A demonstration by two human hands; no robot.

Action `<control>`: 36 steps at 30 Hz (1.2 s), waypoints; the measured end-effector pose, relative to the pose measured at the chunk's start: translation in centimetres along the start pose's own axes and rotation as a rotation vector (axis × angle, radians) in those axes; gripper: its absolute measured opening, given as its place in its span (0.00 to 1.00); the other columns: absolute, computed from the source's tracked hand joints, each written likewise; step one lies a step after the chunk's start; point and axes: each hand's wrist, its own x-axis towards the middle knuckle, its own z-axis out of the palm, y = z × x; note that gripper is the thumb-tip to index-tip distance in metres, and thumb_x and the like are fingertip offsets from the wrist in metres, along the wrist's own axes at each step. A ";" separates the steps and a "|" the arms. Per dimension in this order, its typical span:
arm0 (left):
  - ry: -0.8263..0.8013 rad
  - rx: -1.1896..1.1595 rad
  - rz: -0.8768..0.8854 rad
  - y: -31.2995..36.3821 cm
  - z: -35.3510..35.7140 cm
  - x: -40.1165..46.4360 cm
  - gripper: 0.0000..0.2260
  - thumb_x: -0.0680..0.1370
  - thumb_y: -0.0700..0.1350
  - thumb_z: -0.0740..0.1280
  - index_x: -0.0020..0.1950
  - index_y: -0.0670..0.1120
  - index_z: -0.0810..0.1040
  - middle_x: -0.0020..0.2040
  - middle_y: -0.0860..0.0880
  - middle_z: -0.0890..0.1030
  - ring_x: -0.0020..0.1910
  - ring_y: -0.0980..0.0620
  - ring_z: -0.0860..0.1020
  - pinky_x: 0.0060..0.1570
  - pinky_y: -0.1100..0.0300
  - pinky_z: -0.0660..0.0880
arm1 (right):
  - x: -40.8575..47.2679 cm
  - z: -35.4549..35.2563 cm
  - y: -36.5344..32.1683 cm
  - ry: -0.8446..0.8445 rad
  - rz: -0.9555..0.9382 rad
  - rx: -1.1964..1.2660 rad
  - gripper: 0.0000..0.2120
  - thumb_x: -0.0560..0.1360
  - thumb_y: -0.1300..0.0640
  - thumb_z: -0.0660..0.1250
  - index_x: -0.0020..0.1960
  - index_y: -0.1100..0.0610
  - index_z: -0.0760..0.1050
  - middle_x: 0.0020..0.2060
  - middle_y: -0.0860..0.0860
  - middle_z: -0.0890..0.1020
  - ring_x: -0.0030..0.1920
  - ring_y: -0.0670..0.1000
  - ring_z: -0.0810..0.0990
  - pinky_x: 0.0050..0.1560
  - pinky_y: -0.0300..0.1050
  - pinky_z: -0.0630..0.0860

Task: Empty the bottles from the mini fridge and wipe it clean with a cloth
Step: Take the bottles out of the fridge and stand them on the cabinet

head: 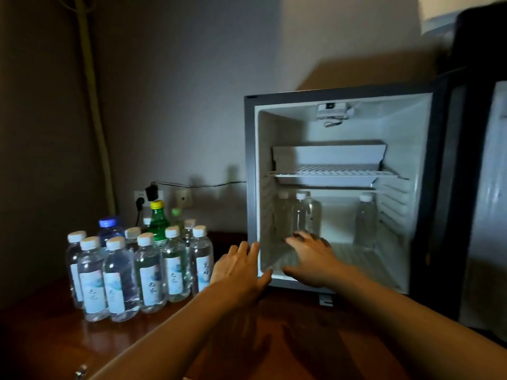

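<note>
Here I am at the small grey-framed mini fridge (333,187), door swung wide to the right, its white moulded plastic interior ribbed along both side walls. A white wire shelf (336,171) sits across the middle, thin bars running front to back, with a flat white tray-like panel just above it. Below the shelf, clear plastic water bottles with white caps stand on the fridge floor: two at the back left (300,215) and one alone at the back right (365,219) (the plastic is so clear they nearly vanish against the white).

My right hand (310,259) is inside the lower compartment, fingers spread and relaxed, palm down, gripping nothing, just in front of the left pair of bottles. My left hand (241,264) is flat and spread too, fingers straight, at the fridge's lower left front edge; whether it touches the frame, I cannot tell.

Out on the glossy dark wooden table (55,346), to the left of the fridge, stands a tight cluster of emptied-out bottles (131,272): clear, ridged cylinders with pale labels and cream caps. Among them rises a green glass-looking bottle with a yellow cap (159,223), and a darker bottle with a blue cap (109,229). Behind, a black plug (151,192) sits in a wall socket.
</note>
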 end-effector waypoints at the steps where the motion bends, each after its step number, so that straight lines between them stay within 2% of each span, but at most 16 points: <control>1: -0.003 -0.012 0.007 0.7 0.3 0.6 0.30 0.78 0.64 0.56 0.75 0.49 0.56 0.68 0.48 0.68 0.64 0.47 0.69 0.57 0.54 0.71 | 0.1 -0.1 0.8 -0.009 0.022 0.012 0.38 0.74 0.40 0.64 0.78 0.49 0.54 0.78 0.53 0.53 0.77 0.58 0.54 0.75 0.58 0.54; 6: -0.062 -0.128 -0.009 4.2 1.8 3.9 0.28 0.78 0.60 0.59 0.73 0.47 0.59 0.69 0.46 0.67 0.65 0.47 0.69 0.58 0.53 0.74 | 1.4 0.1 4.2 -0.007 0.103 0.077 0.39 0.72 0.41 0.66 0.78 0.47 0.53 0.77 0.54 0.56 0.75 0.59 0.58 0.73 0.56 0.60; 9: -0.153 -0.213 -0.055 5.8 3.3 6.1 0.24 0.78 0.59 0.60 0.69 0.47 0.66 0.65 0.45 0.70 0.59 0.47 0.74 0.55 0.53 0.76 | 2.8 0.6 5.7 -0.021 0.147 0.226 0.41 0.73 0.44 0.68 0.78 0.49 0.50 0.75 0.55 0.58 0.70 0.57 0.65 0.67 0.51 0.68; 11: -0.226 -0.250 -0.081 6.7 4.6 7.7 0.27 0.79 0.59 0.59 0.73 0.46 0.62 0.71 0.42 0.65 0.65 0.44 0.71 0.61 0.51 0.73 | 4.1 1.1 6.7 -0.038 0.168 0.407 0.42 0.74 0.49 0.70 0.79 0.49 0.48 0.74 0.55 0.61 0.67 0.57 0.69 0.61 0.44 0.70; 12: -0.252 -0.274 -0.097 7.0 5.1 8.4 0.31 0.80 0.59 0.58 0.77 0.46 0.54 0.76 0.42 0.57 0.72 0.42 0.65 0.66 0.49 0.69 | 4.6 1.3 7.2 -0.039 0.175 0.476 0.42 0.74 0.51 0.70 0.79 0.50 0.48 0.72 0.55 0.63 0.65 0.56 0.70 0.57 0.42 0.70; 14: -0.258 -0.316 -0.128 7.5 6.0 9.7 0.34 0.80 0.59 0.58 0.79 0.46 0.47 0.79 0.44 0.48 0.77 0.43 0.54 0.72 0.48 0.61 | 5.7 1.6 8.3 -0.028 0.177 0.626 0.34 0.75 0.57 0.69 0.75 0.54 0.57 0.63 0.53 0.70 0.56 0.48 0.74 0.50 0.33 0.71; 16: -0.210 -0.376 -0.143 7.6 7.1 11.0 0.34 0.79 0.57 0.61 0.79 0.46 0.49 0.78 0.44 0.52 0.75 0.44 0.57 0.71 0.49 0.63 | 6.8 2.1 9.0 -0.005 0.150 0.777 0.21 0.76 0.63 0.68 0.63 0.52 0.63 0.48 0.44 0.71 0.43 0.42 0.73 0.37 0.26 0.72; 17: -0.192 -0.416 -0.149 7.5 7.7 11.6 0.34 0.79 0.57 0.62 0.78 0.47 0.51 0.77 0.44 0.53 0.74 0.44 0.59 0.70 0.50 0.64 | 7.3 2.3 9.2 0.010 0.143 0.856 0.19 0.76 0.65 0.68 0.59 0.50 0.64 0.46 0.42 0.71 0.41 0.40 0.73 0.35 0.25 0.72; 19: -0.177 -0.495 -0.163 7.4 8.7 12.5 0.33 0.78 0.55 0.63 0.78 0.47 0.52 0.76 0.45 0.54 0.73 0.44 0.61 0.70 0.50 0.65 | 9.0 3.2 9.7 0.062 0.118 0.994 0.17 0.75 0.68 0.68 0.53 0.49 0.69 0.49 0.46 0.78 0.44 0.40 0.77 0.38 0.28 0.74; 21: -0.157 -0.525 -0.158 7.2 9.6 13.3 0.33 0.78 0.55 0.64 0.78 0.47 0.52 0.77 0.44 0.54 0.73 0.43 0.61 0.70 0.50 0.65 | 10.9 4.5 10.1 0.101 0.147 1.103 0.22 0.74 0.68 0.69 0.61 0.49 0.70 0.60 0.54 0.78 0.55 0.45 0.79 0.48 0.36 0.78; 23: -0.150 -0.528 -0.151 7.1 10.4 14.0 0.35 0.79 0.55 0.63 0.79 0.47 0.48 0.78 0.43 0.51 0.76 0.43 0.56 0.72 0.51 0.60 | 13.2 6.0 10.6 0.139 0.195 1.170 0.31 0.73 0.66 0.71 0.71 0.53 0.64 0.67 0.54 0.74 0.64 0.53 0.75 0.56 0.45 0.78; 25: -0.152 -0.532 -0.164 7.2 11.1 14.4 0.37 0.79 0.55 0.63 0.79 0.47 0.44 0.79 0.43 0.48 0.77 0.43 0.53 0.73 0.52 0.57 | 14.8 6.8 10.9 0.233 0.262 1.160 0.28 0.71 0.62 0.73 0.69 0.55 0.68 0.61 0.55 0.78 0.60 0.56 0.78 0.48 0.42 0.78; 29: -0.015 -0.558 -0.179 7.5 12.6 15.1 0.38 0.74 0.60 0.67 0.76 0.48 0.53 0.74 0.44 0.61 0.69 0.45 0.67 0.65 0.51 0.71 | 15.7 7.1 12.1 0.532 0.420 1.067 0.17 0.75 0.48 0.69 0.57 0.57 0.75 0.50 0.52 0.80 0.49 0.55 0.81 0.45 0.48 0.79; 32: 0.061 -0.564 -0.200 8.1 12.8 15.6 0.38 0.72 0.62 0.69 0.73 0.46 0.58 0.69 0.46 0.66 0.64 0.48 0.71 0.60 0.54 0.73 | 15.1 7.2 11.8 0.396 0.396 1.406 0.15 0.82 0.47 0.57 0.52 0.56 0.77 0.47 0.54 0.82 0.48 0.53 0.82 0.47 0.47 0.77; 34: 0.090 -0.632 -0.190 8.6 12.7 15.8 0.36 0.71 0.61 0.72 0.70 0.46 0.61 0.65 0.48 0.69 0.60 0.51 0.73 0.55 0.61 0.72 | 15.0 7.5 11.8 0.358 0.450 1.439 0.19 0.82 0.45 0.54 0.49 0.55 0.78 0.46 0.54 0.83 0.48 0.54 0.82 0.52 0.51 0.77; 36: 0.118 -0.734 -0.226 8.8 12.3 15.8 0.33 0.70 0.60 0.73 0.67 0.47 0.63 0.62 0.49 0.72 0.56 0.52 0.75 0.50 0.64 0.71 | 14.7 7.5 11.7 0.386 0.503 1.362 0.21 0.83 0.45 0.53 0.45 0.56 0.78 0.41 0.55 0.83 0.43 0.54 0.81 0.48 0.51 0.76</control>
